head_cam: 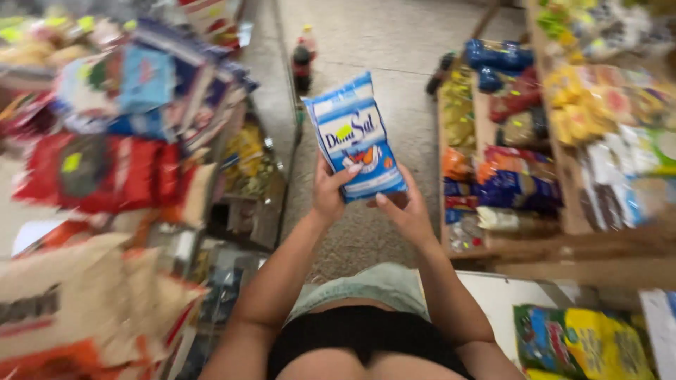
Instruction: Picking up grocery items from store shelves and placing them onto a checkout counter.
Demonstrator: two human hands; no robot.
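Observation:
I hold a blue and white plastic food packet [354, 134] upright in front of me, over the aisle floor. My left hand [331, 188] grips its lower left edge, with the thumb across the front. My right hand [403, 211] supports the packet's bottom right corner from below and behind. Both of my forearms reach forward from the bottom of the view.
Shelves of packaged goods stand on both sides: red and blue packets [120, 134] on the left, a wooden rack [563, 232] with yellow, blue and orange bags on the right. Two bottles [303, 60] stand on the tiled aisle floor [380, 42] ahead.

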